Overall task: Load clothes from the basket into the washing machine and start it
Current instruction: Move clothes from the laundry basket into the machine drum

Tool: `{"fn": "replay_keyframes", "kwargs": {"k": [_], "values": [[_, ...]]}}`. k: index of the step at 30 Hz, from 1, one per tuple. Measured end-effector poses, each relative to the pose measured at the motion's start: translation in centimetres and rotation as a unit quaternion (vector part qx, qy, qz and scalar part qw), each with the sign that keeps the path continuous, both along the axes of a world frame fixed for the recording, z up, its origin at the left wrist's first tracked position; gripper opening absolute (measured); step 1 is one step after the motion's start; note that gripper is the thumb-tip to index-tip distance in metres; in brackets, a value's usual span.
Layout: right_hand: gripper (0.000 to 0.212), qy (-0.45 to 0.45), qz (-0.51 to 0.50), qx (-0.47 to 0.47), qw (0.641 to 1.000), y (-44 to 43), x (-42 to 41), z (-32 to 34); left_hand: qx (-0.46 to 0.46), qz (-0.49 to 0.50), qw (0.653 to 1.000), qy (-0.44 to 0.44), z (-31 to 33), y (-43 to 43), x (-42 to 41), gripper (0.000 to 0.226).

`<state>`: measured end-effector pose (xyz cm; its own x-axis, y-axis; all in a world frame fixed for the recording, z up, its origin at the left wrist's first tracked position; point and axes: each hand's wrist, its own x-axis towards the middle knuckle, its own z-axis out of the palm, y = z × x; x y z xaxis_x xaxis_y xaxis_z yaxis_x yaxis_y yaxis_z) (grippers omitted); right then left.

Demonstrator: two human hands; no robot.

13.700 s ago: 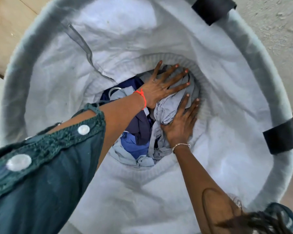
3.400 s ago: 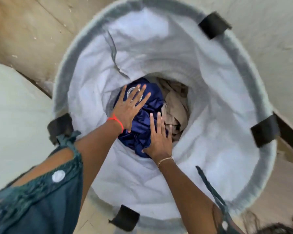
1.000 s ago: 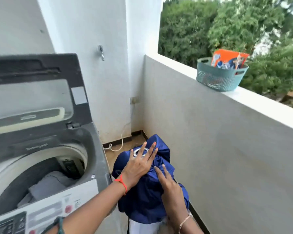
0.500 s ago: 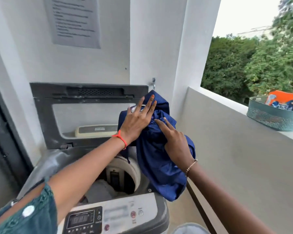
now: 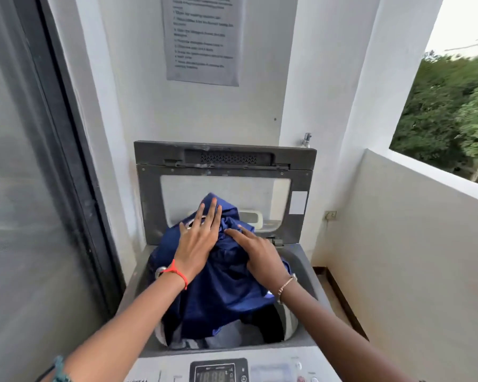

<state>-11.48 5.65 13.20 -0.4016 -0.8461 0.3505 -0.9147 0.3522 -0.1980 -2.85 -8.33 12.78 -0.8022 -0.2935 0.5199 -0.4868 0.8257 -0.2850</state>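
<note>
I am holding a bundle of dark blue cloth (image 5: 221, 288) over the open mouth of the washing machine (image 5: 301, 271), with its lid (image 5: 224, 166) standing upright behind. My left hand (image 5: 198, 244) is lying flat on the upper left of the bundle, fingers (image 5: 209, 216) straight and spread narrowly, pressing rather than pinching. My right hand (image 5: 260, 257) is resting on the right side, fingers pointing inward toward the left hand, palm against the cloth; I cannot tell whether the thumb underneath is gripping a fold. Both hands are bearing on the same bundle from above.

What matters now is that the bundle is lying directly under my palms and its bulk is hanging downward into the drum (image 5: 260, 323), its long line running from the peak near the lid down toward me. Some pale clothes (image 5: 226, 337) are already showing at the bottom of the drum, below the blue hem. The left hand is sitting higher and farther back, the right lower and nearer the machine's right rim.

I am judging that the next move is simply downward: push or release so the cloth drops clear of the rim. The control panel (image 5: 218, 370) is waiting at the near edge, untouched.
</note>
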Motion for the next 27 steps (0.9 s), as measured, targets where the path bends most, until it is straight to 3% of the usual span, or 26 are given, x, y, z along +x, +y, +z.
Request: {"fn": "replay_keyframes", "kwargs": {"k": [5,9,12,17,22,27], "values": [[0.087,-0.022,-0.003,0.094,0.995,-1.7,0.4,-5.1,0.110,0.049,0.988,-0.093,-5.9,-0.4,1.6,0.105],[0.090,-0.019,-0.035,0.195,0.980,-1.9,-1.2,-7.2,0.178,0.016,0.963,-0.202,-7.5,-0.2,1.6,0.105],[0.093,-0.048,-0.044,0.210,0.976,-1.2,-2.4,-7.6,0.215,0.013,0.948,-0.233,-7.5,0.1,1.0,0.116],[0.081,-0.113,-0.090,0.159,0.977,2.2,-4.9,-7.6,0.241,-0.044,0.943,-0.226,-7.3,1.6,-1.2,0.115],[0.068,-0.126,-0.189,0.022,0.974,9.2,-6.8,-7.1,0.265,-0.143,0.934,-0.194,-7.1,6.8,-5.6,0.107],[0.065,-0.173,-0.339,-0.108,0.918,19.9,-7.7,-8.0,0.263,-0.261,0.912,-0.173,-7.6,16.0,-10.6,0.095]]}}
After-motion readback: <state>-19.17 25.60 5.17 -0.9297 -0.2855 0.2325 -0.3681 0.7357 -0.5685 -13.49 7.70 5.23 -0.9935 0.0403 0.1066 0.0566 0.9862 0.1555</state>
